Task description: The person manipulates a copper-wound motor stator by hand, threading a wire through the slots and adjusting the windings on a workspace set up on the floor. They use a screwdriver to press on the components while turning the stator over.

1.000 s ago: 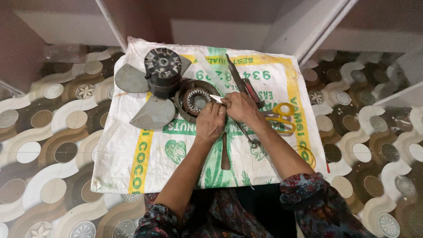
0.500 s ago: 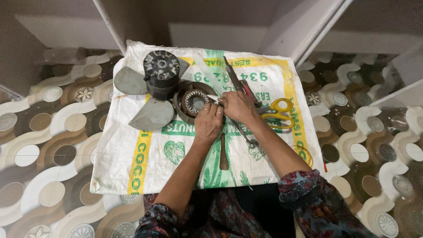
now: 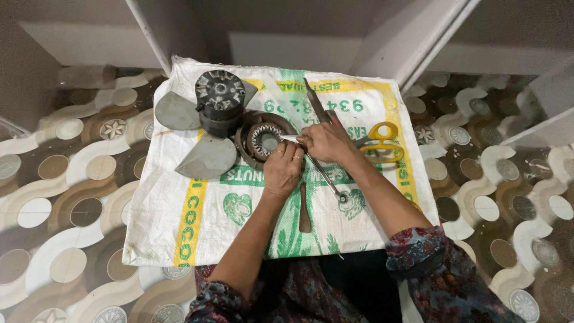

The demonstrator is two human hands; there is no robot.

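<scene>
Both hands on the ring-shaped toothed motor core, on the white woven sack on the floor.

Motor core lies flat on the sack, just right of the dark fan hub with its grey blades. Left hand rests at the core's lower right edge, fingers curled together against it. Right hand has its fingers pinched shut on a thin pale strip reaching into the core's bore. Long metal tool lies under the hands, a brown-handled one nearer the body, yellow scissors just right of the right hand. Patterned tile floor all round.
</scene>
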